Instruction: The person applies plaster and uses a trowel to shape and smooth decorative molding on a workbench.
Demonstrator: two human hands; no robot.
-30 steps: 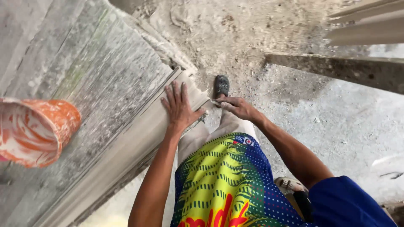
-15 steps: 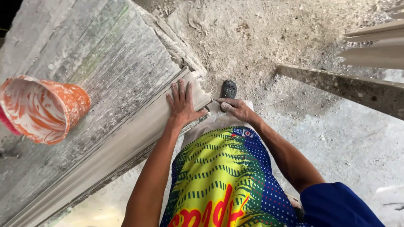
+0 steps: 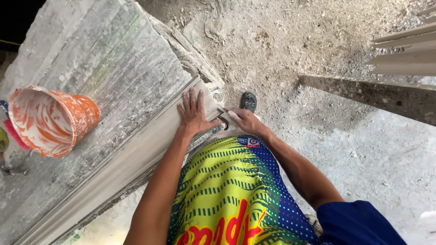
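Note:
My left hand (image 3: 194,113) lies flat with fingers spread on a long grey plaster moulding strip (image 3: 113,174) that runs along the near edge of a plaster-smeared work table (image 3: 91,59). My right hand (image 3: 247,121) is curled at the strip's end by the table corner. Its fingers close on what looks like a small dark curved metal tool (image 3: 223,121), which is mostly hidden. Both forearms reach forward over my bright yellow and blue patterned shorts (image 3: 227,195).
An orange bucket (image 3: 50,120) smeared with white plaster lies tipped on the table at the left, beside a pink brush (image 3: 16,134). My dark shoe (image 3: 248,100) stands on the dusty concrete floor. A grey beam (image 3: 372,93) and stacked moulding lengths (image 3: 404,54) sit at the right.
Both hands stay at the end of the strip, the left still flat on it. The view has shifted slightly, so the bucket sits a little further right in view.

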